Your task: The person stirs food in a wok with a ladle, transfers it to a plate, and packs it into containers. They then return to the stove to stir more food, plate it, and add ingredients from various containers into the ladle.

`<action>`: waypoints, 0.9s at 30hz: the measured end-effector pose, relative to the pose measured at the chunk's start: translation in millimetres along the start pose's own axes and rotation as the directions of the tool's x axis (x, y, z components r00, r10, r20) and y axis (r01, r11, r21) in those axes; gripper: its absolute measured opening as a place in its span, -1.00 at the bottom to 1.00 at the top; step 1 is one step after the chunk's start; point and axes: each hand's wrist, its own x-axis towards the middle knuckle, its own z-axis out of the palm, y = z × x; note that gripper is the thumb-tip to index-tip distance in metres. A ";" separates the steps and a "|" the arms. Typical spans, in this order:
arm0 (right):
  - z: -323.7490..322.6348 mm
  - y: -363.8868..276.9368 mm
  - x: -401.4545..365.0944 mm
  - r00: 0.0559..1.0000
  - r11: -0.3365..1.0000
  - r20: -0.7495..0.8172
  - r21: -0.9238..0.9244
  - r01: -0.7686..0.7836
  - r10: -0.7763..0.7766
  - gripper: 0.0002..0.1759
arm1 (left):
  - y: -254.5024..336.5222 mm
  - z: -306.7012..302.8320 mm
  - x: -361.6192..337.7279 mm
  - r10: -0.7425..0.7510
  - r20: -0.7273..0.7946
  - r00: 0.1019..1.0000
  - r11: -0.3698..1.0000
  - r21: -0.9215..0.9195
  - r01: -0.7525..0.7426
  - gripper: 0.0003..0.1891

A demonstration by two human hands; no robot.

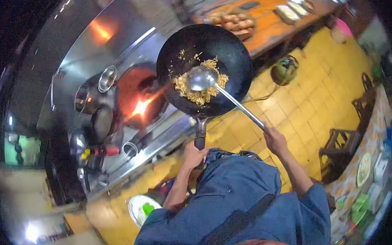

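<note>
My left hand (195, 155) is closed round the handle of a large black wok (234, 52), which is off the stove and in front of my body. Fried rice (199, 96) lies in the wok, with some grains stuck higher on its wall. My right hand (275, 140) grips the long metal shaft of a ladle (202, 79). The ladle's bowl rests on the rice, covering part of it.
Left of the wok, a burner (141, 107) flames on the metal stove, with metal bowls (107, 79) beside it. An orange table (265, 10) at the back holds a basket of eggs (237, 23). A dark stool (341, 143) stands on the yellow tiled floor (294, 112).
</note>
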 end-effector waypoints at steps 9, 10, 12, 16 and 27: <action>-76.4 37.4 -38.1 0.845 0.887 -0.279 0.220 -0.407 0.457 -0.43 | 88.7 106.3 62.2 0.223 0.365 0.904 0.939 0.169 -0.299 -0.82; -68.2 52.4 -51.9 0.830 0.872 -0.267 0.156 -0.465 0.490 -0.42 | 74.8 126.1 88.3 0.258 0.404 0.878 0.897 0.237 -0.373 -0.78; -77.6 68.5 -92.8 0.797 0.820 -0.205 0.066 -0.568 0.569 -0.42 | 97.0 167.4 110.0 0.208 0.508 0.836 0.912 0.207 -0.353 -0.77; -104.8 74.0 -110.7 0.697 0.717 -0.169 0.115 -0.688 0.696 -0.42 | 136.0 215.0 158.3 0.131 0.666 0.734 0.895 0.239 -0.376 -0.77; -208.6 129.9 -85.3 0.187 -0.460 0.580 0.771 -0.441 0.793 -0.67 | 209.7 456.6 174.6 -0.067 0.902 0.427 0.809 0.300 -0.506 -0.70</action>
